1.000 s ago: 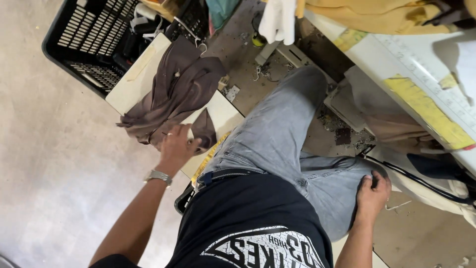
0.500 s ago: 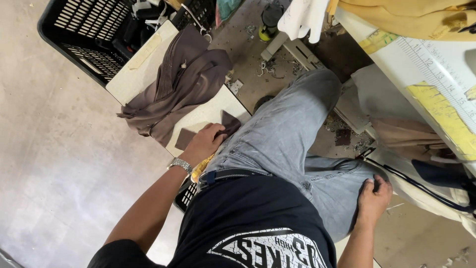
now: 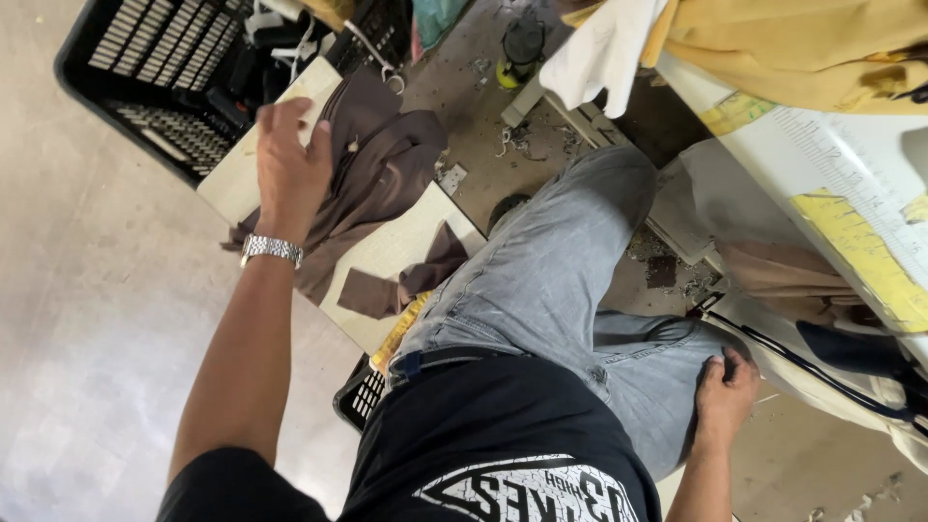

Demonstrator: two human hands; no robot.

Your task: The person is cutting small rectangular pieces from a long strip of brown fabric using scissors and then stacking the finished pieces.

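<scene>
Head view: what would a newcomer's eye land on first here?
First the left hand, wristwatch on its wrist, raised over the brown fabric pile on a pale board at upper left. Then the right hand, resting on the grey jeans at lower right. A black plastic crate sits behind the board, and yellow cloth lies top right.

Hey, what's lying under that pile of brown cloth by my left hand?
The brown cloth lies on a pale board, with the left hand at the pile's near edge. The board shows around it; whatever sits directly beneath the folds is covered.
</scene>
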